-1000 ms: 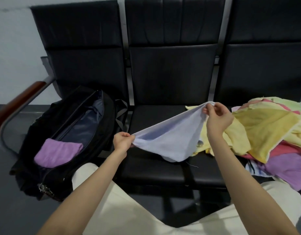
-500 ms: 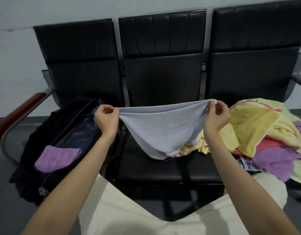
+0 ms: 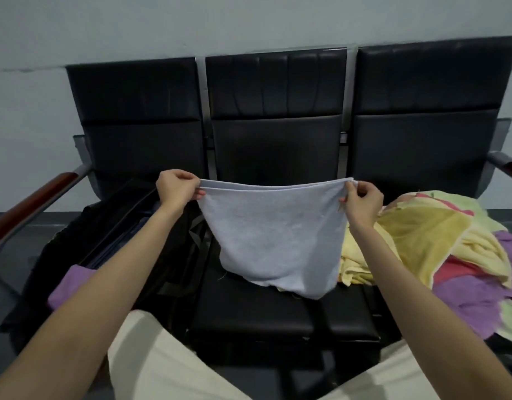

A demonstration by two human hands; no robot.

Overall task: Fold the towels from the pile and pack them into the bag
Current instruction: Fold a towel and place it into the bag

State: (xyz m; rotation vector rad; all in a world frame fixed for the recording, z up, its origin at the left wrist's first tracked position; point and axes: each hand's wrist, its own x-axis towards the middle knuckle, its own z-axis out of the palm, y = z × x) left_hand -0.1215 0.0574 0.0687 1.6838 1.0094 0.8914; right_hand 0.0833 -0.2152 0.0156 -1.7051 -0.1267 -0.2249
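From the head camera, the left hand [image 3: 178, 188] and the right hand [image 3: 361, 199] hold a pale blue towel [image 3: 273, 238] stretched between them above the middle seat of a black bench [image 3: 275, 131]. Each hand pinches one top corner with curled fingers and thumb, so the upper edge runs almost straight from one hand to the other. Two layers show along that edge, one lying just over the other. Below the hands the cloth hangs down and narrows to a rounded bottom, which reaches the seat cushion or hangs close above it; which of the two cannot be told.

Beyond the right hand, on the right seat, lies the pile of towels [image 3: 439, 249], a loose heap of yellow, pale green, pink and purple cloth. Its near yellow folds sit just behind the hanging towel's right edge.

Below and outside the left hand, on the left seat, stands an open black bag [image 3: 110, 243]. A purple towel [image 3: 71, 284] lies inside it, partly hidden by the left forearm.

A brown armrest [image 3: 32, 209] runs along the bench's left end, well outside the left hand. The person's cream trousers [image 3: 168, 368] fill the bottom of the view between the forearms.
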